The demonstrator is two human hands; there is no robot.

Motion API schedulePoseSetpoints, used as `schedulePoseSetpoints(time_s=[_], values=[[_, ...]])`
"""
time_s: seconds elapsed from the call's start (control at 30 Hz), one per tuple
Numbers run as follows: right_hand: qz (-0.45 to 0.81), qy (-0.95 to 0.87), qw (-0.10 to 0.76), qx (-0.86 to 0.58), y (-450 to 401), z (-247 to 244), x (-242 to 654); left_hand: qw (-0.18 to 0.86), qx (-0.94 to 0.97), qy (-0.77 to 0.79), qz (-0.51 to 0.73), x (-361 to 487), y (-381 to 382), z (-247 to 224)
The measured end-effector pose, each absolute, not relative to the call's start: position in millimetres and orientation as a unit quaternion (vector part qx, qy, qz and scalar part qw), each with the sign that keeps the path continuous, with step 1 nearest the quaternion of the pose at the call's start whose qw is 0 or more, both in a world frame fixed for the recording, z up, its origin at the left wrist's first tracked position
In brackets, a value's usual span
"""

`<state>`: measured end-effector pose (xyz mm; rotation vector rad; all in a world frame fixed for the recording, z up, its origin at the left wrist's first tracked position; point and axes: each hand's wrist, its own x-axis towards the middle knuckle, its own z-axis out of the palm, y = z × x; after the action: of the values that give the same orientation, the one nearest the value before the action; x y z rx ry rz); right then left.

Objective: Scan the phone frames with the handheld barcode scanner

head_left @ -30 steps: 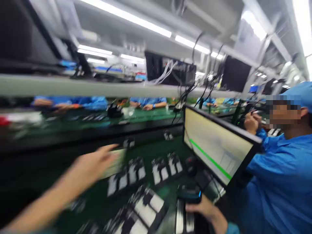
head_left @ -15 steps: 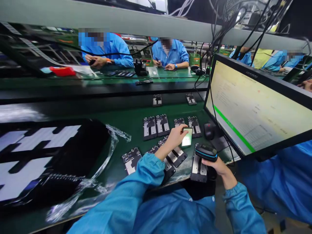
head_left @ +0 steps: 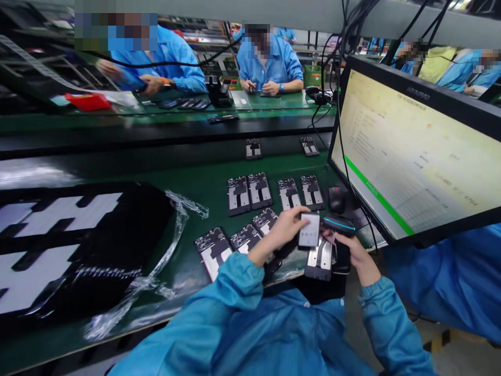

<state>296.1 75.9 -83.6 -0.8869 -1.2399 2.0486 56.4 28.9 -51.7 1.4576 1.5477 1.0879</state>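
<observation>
My left hand (head_left: 287,228) pinches a flat phone battery (head_left: 309,230) with a pale printed label, raised over the bench. My right hand (head_left: 357,255) is closed around a black barcode scanner (head_left: 338,225) with a blue light strip, just right of the battery. Below them lies an opened phone body (head_left: 318,265) at the bench edge, partly covered by the battery. Several more opened phones, such as one at the left (head_left: 214,249), lie around my left forearm, some hidden by it. Behind my hands sit further phones in pairs (head_left: 260,189).
A monitor (head_left: 415,146) showing a green PASS bar stands at the right, a black mouse (head_left: 335,199) by it. Clear plastic wrap (head_left: 172,256) and a black sheet with white shapes (head_left: 148,219) lie left. Cables hang down. Co-workers (head_left: 270,62) sit across the bench.
The battery has come nearer to me and to the right; the green glow on it is gone. The scanner has risen and turned beside it. My view has tilted slightly down.
</observation>
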Motion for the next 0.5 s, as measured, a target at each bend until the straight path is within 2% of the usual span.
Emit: schedulePoseSetpoints(time_s=[0.1,0.27,0.5], values=[[0.777,-0.434,0.310,-0.335,76,-80,294,0.421,0.577,0.562,0.418,88,9,-68],[0.766,-0.413,0.347,-0.349,71,-76,295,0.331,0.668,0.548,0.379,108,4,-74],[0.744,-0.394,0.401,-0.360,65,-84,298,0.281,0.728,0.519,0.348,104,30,-71]])
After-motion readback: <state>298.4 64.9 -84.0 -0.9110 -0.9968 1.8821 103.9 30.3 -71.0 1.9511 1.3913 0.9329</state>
